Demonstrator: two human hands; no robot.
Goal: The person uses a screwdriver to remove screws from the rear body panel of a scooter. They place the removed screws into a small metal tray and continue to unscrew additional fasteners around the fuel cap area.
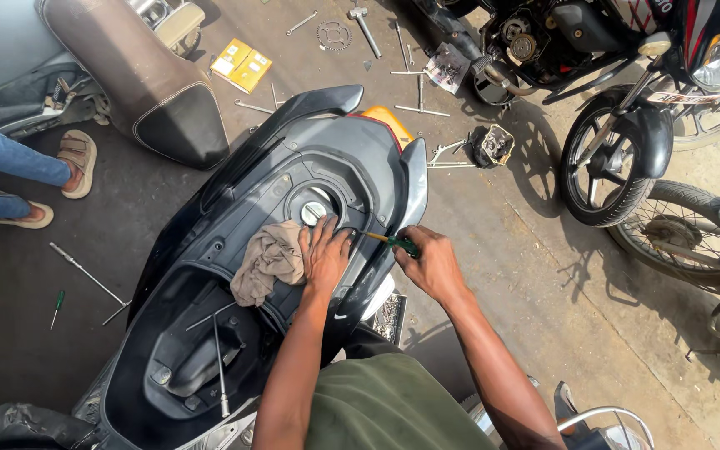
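Note:
I look down on the open rear body of a dark grey scooter [252, 192] with its seat off. My left hand [325, 252] rests flat on the body panel just below the round fuel filler cap [313, 212], beside a crumpled beige rag [270, 260]. My right hand [428, 260] grips a green-handled screwdriver [390, 241], its shaft pointing left toward the panel's edge near my left hand. The scooter's storage well [197, 350] lies open below, with a long metal tool lying in it.
A removed brown seat [139, 79] leans at the top left. A person's sandalled feet [60, 179] stand at left. Wrenches, a sprocket [334, 35] and a yellow box [242, 64] litter the floor. Motorcycles [627, 142] crowd the right side.

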